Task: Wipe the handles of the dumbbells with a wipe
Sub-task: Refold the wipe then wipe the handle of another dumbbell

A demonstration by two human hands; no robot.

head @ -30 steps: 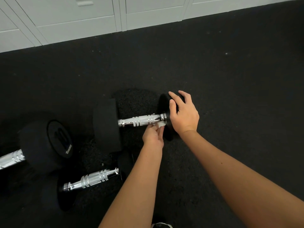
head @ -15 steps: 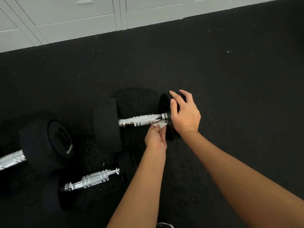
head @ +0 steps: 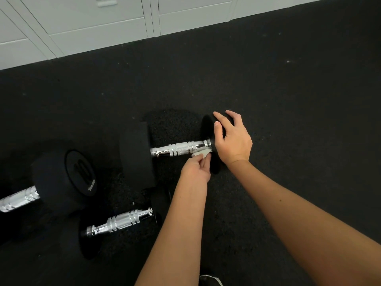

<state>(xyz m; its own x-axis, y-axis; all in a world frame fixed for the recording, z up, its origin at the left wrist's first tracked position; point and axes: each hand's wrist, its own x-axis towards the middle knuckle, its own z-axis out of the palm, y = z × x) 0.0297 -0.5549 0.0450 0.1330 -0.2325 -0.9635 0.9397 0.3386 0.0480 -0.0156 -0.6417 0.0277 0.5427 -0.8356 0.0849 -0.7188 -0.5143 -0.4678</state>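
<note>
Three black dumbbells with chrome handles lie on the dark rubber floor. The middle dumbbell's handle [head: 177, 150] runs left to right between two black heads. My left hand [head: 196, 169] pinches a small white wipe [head: 201, 154] against the near underside of that handle, close to its right end. My right hand [head: 232, 139] rests with fingers spread on top of the right head [head: 207, 129], steadying it. A smaller dumbbell [head: 121, 222] lies nearer me on the left. A bigger dumbbell [head: 61, 180] sits at the far left, its handle cut off by the frame edge.
Pale grey locker doors [head: 99, 23] run along the far edge of the floor [head: 288, 120]. The toe of a shoe [head: 210, 280] shows at the bottom edge between my forearms.
My left hand with the wipe has shifted slightly along the right end of the handle. My right hand stays on the dumbbell head. The dumbbells have not moved.
</note>
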